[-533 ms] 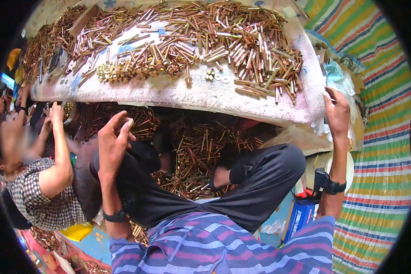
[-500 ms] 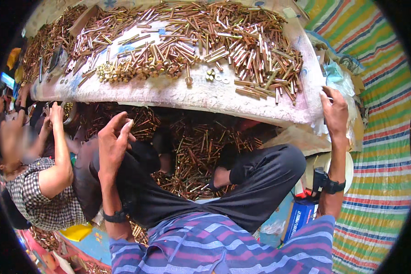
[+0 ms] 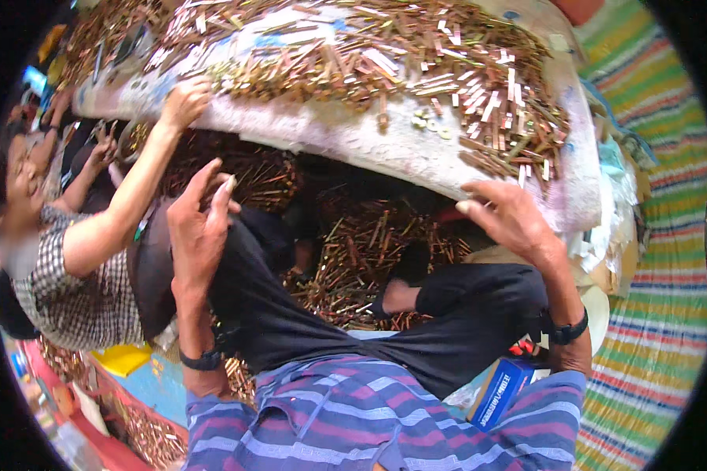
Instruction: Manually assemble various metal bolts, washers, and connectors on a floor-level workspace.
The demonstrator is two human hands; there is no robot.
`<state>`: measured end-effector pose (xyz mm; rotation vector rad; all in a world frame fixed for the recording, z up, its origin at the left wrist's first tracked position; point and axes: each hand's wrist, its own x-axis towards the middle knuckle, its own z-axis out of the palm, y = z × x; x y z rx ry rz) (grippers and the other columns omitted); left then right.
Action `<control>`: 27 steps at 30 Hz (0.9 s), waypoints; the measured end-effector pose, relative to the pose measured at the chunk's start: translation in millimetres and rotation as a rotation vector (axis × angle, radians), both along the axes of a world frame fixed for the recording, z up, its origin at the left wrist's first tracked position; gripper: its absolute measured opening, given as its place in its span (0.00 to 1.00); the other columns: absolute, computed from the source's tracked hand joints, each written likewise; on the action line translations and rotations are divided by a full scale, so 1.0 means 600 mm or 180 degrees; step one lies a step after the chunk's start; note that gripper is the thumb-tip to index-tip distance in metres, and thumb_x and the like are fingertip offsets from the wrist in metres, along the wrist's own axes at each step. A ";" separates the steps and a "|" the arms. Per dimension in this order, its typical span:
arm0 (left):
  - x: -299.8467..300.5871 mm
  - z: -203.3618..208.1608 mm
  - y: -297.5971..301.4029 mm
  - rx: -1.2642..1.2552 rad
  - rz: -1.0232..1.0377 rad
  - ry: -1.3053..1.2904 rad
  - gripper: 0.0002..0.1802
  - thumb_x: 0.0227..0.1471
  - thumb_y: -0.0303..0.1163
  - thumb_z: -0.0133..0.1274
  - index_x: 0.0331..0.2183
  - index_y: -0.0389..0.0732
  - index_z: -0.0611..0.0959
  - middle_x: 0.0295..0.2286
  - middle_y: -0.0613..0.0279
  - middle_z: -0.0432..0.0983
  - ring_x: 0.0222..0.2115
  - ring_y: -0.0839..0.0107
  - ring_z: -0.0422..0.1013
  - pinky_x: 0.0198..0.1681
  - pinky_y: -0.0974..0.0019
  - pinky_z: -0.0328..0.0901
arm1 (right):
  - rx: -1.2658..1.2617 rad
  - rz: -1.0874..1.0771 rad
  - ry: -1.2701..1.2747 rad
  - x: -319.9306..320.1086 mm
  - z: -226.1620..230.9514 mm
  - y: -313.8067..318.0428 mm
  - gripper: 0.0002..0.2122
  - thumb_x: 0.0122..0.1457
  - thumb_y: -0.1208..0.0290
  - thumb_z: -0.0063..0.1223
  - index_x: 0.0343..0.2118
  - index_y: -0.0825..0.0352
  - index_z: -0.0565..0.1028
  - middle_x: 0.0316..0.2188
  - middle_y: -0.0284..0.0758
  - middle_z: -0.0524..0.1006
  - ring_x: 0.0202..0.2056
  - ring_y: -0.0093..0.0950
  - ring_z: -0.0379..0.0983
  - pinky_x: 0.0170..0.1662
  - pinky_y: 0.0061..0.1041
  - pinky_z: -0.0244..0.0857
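My left hand [image 3: 199, 228] hangs in the air above my left knee, short of the table's front edge. Its fingers are half bent, thumb and forefinger a little apart, and I see nothing in them. At the right part of the front edge is my right hand [image 3: 514, 221], thumb and forefinger parted, holding nothing. Closest to it lie loose brass-coloured bolts [image 3: 499, 157] on the cloth-covered table [image 3: 306, 124]. One single bolt [image 3: 382, 114] with its head toward me and a few small washers [image 3: 432, 125] sit near the middle of the edge.
To my left a co-worker in a checked shirt [image 3: 94, 310] reaches a hand [image 3: 187, 102] onto the bolts. More bolts heap under the table [image 3: 369, 243]. A blue box [image 3: 501, 392] stands by my right hip; striped sheeting [image 3: 668, 298] covers the right side.
My right hand has moved left from the table's right end to its front edge. My left hand has hardly moved. The co-worker's arm has stretched forward to the table, and the view has shifted.
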<state>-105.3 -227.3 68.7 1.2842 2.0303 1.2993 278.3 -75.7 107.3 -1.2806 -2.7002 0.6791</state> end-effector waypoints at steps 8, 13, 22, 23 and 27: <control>-0.020 -0.027 -0.037 0.0559 0.0118 -0.0355 0.21 0.59 0.21 0.52 0.54 0.31 0.73 0.39 0.55 0.79 0.31 0.73 0.77 0.32 0.72 0.73 | -0.0169 0.1656 -0.0327 -0.197 -0.201 -0.006 0.16 0.56 0.65 0.57 0.41 0.73 0.73 0.30 0.48 0.75 0.35 0.48 0.74 0.37 0.44 0.68; -0.032 -0.035 -0.066 0.0688 0.0397 -0.0286 0.21 0.59 0.17 0.50 0.54 0.28 0.72 0.38 0.51 0.78 0.32 0.70 0.77 0.35 0.69 0.74 | 0.0354 0.3211 -0.2749 -0.313 -0.392 0.033 0.15 0.61 0.62 0.47 0.43 0.70 0.75 0.40 0.40 0.79 0.45 0.40 0.75 0.47 0.42 0.68; -0.055 -0.055 -0.059 0.1087 0.0030 -0.0371 0.23 0.50 0.09 0.50 0.50 0.24 0.74 0.29 0.45 0.78 0.25 0.65 0.77 0.29 0.66 0.73 | 0.6399 0.2852 -0.5293 -0.316 -0.701 0.105 0.20 0.60 0.66 0.46 0.54 0.67 0.69 0.46 0.43 0.75 0.46 0.36 0.73 0.47 0.37 0.71; -0.060 -0.058 -0.056 0.1153 -0.0096 -0.0362 0.23 0.49 0.09 0.50 0.50 0.23 0.73 0.29 0.45 0.78 0.25 0.64 0.77 0.29 0.65 0.73 | 0.6241 0.2864 -0.5248 -0.295 -0.698 0.109 0.20 0.60 0.66 0.46 0.54 0.67 0.69 0.46 0.43 0.75 0.46 0.36 0.73 0.47 0.37 0.71; -0.084 -0.059 -0.066 0.0944 -0.0600 -0.0256 0.28 0.47 0.11 0.49 0.52 0.22 0.67 0.27 0.41 0.78 0.21 0.60 0.76 0.26 0.64 0.71 | 0.5524 0.2830 -0.4744 -0.264 -0.712 0.086 0.20 0.61 0.66 0.46 0.54 0.67 0.69 0.45 0.43 0.75 0.46 0.36 0.73 0.46 0.37 0.71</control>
